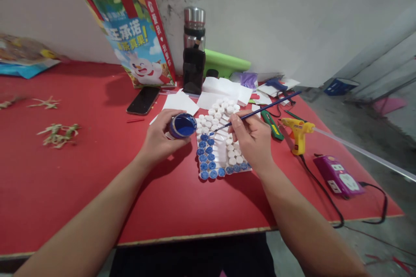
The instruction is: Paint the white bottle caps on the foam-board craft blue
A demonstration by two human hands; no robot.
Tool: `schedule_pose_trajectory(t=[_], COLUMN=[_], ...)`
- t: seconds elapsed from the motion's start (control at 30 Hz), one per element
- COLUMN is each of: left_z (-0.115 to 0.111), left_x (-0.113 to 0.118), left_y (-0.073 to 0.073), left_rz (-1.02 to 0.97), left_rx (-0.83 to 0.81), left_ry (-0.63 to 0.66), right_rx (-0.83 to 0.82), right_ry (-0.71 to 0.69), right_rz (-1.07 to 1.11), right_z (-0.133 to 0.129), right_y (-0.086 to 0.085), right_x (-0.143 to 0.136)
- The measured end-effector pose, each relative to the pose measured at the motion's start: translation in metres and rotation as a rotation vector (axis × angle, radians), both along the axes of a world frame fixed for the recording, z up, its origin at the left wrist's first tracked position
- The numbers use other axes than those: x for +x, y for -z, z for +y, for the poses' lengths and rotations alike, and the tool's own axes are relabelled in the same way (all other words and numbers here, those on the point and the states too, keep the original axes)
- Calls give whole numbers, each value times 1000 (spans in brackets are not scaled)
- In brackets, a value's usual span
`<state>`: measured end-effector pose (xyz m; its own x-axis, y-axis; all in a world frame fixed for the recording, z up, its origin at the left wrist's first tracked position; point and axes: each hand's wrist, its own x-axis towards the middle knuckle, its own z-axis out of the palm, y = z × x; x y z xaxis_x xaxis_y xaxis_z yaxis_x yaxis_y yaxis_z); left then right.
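Note:
My left hand [161, 135] is wrapped round a small open jar of blue paint [183, 126], tilted so its mouth faces me. Between the fingers and thumb of my right hand [252, 138] is a thin paintbrush [266, 106] with a dark blue handle. Its tip meets the white and blue discs near the left side of a white panel [221, 149]. Blue discs [209, 156] run along the panel's lower left and bottom edges. White discs [212, 112] cover its upper part and a strip on the right, partly hidden by my right hand.
Right of the panel lie a green utility knife [272, 125], a yellow glue gun [298, 132] and a purple power strip [338, 176] with cords. Behind stand a flask [194, 47] and a printed bag [136, 34]; a phone [143, 100] lies before them. Straw-like figures [60, 135] are at left.

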<state>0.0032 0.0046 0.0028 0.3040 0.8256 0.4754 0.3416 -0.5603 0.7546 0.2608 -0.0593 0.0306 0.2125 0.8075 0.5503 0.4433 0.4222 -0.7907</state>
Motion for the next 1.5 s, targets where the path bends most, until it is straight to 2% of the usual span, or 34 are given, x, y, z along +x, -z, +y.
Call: schedule_pose_trajectory(t=[0.23,0.43,0.63,0.8,1.07,1.23,1.4,1.5], left_z=[-1,-1,-1,-2,-1,-1,-1,-1], left_x=[1,1,2,2,1,0,0,0], left_y=[0,0,2,0,3,4,3,3], left_rz=[-16,-21,-35,-34,-40,-30,-25,-21], left_rx=[-19,-18,-23,-33,-36,-28,-40,-35], left_ry=[-3,0,-3,-10,-10,-13,-17,-20], right_rx=[-11,23,22,34,52,86,96,123], right_ry=[-111,-67,-127,-77,-138,-95,-128,-76], right_rz=[-26,-50,-36,-52,-40,-73,-90,-152], right_z=[-1,-1,-1,-1,-1,-1,-1,-2], right_y=[0,0,0,1,2,1,1,0], right_x=[-7,-5,-7,-7,-9,-8,-7,-6])
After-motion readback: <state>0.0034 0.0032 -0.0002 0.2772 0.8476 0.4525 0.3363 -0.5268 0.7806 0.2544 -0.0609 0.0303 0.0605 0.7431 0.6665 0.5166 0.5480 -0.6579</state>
